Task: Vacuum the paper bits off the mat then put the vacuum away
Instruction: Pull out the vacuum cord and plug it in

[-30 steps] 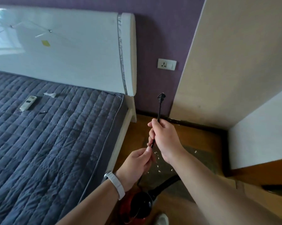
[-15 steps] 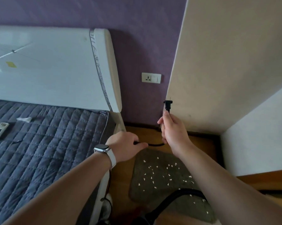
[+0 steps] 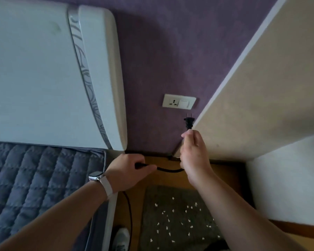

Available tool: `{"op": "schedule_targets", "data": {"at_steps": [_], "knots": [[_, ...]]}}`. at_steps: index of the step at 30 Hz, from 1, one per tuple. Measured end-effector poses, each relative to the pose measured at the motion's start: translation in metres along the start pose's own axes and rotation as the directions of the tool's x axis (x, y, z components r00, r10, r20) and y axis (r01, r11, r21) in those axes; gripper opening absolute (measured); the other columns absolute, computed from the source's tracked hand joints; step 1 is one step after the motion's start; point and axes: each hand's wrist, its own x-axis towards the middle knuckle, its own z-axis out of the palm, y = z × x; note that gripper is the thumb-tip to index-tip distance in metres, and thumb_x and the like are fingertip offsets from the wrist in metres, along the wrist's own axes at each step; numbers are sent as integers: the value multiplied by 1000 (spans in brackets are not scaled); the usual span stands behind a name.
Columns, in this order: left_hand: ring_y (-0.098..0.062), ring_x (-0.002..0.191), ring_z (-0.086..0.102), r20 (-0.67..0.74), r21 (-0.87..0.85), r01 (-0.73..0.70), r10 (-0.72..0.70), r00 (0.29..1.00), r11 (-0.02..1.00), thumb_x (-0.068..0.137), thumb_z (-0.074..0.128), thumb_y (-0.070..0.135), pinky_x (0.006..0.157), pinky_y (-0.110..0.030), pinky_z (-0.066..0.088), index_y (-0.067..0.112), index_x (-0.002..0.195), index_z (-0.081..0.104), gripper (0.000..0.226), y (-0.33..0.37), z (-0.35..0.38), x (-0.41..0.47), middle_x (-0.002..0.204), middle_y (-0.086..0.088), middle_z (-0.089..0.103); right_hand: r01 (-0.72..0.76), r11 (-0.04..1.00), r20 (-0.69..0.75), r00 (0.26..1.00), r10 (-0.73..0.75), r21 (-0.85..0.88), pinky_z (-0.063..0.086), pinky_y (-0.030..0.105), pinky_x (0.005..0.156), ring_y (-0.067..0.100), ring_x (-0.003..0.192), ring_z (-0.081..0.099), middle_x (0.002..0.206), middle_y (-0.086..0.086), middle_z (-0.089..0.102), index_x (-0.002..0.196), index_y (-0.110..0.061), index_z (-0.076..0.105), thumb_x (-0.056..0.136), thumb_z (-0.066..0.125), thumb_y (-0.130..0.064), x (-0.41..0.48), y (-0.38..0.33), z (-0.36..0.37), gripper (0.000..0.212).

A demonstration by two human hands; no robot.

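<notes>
My right hand pinches the black power cord just below its plug, which points up with its prongs a little below and right of the white wall socket. My left hand grips the same cord lower down, and the cord sags between the two hands. A grey-green mat strewn with several white paper bits lies on the wooden floor below my hands. The vacuum itself is out of sight.
A bed with a grey quilted cover and a white headboard fills the left. A beige cabinet side stands on the right, close to the socket. A white shoe rests by the bed frame.
Both hands have moved forward and up towards the purple wall with the cord. The plug has come much closer to the socket, and the view has tilted closer to the wall.
</notes>
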Motion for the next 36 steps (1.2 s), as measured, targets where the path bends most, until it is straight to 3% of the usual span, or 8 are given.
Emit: {"op": "schedule_targets", "data": {"at_steps": [5,10,16,26,32,36], "knots": [[-9,54,56,-107,6,-45,45,993,999,76,62,66,51,-29,46,24,61,58,45,-27,1,37,56,7,58,-134,990,38,991,132,48,30,30,47,11,46,38,58,-5,46,87,-23,59,104,42,-36,54,11,27,27],[-12,53,58,-182,-164,-107,76,980,981,73,62,67,53,-43,52,22,59,59,47,-35,13,61,58,4,61,-88,996,-10,996,88,24,29,30,49,13,46,37,57,-3,43,81,-23,59,103,42,-34,92,22,43,30],[-9,50,54,-188,-205,-135,96,977,969,70,59,74,45,-26,41,25,57,55,51,-38,19,74,59,13,58,-15,1000,-83,996,13,-26,34,25,49,10,52,45,62,-5,50,89,-21,62,104,41,-36,113,17,53,30],[-14,53,57,-154,-201,-112,82,985,973,69,57,77,49,-37,47,23,58,59,55,-53,15,90,61,7,60,-54,998,-99,994,50,-43,34,25,50,11,57,46,71,-1,52,91,-18,57,106,37,-34,129,21,68,30],[-9,50,53,-146,-220,-90,58,988,971,68,58,79,45,-24,38,27,63,60,53,-66,21,92,56,13,56,-85,994,-76,993,90,63,30,30,49,13,51,40,64,-3,46,84,-25,55,105,39,-37,138,38,75,29],[-9,48,52,-138,-236,-79,47,989,969,67,56,83,45,-24,37,31,70,61,53,-70,25,93,54,13,55,-92,986,-73,992,103,139,30,31,51,13,55,42,64,-3,46,81,-27,56,104,42,-36,143,42,74,28]]}}
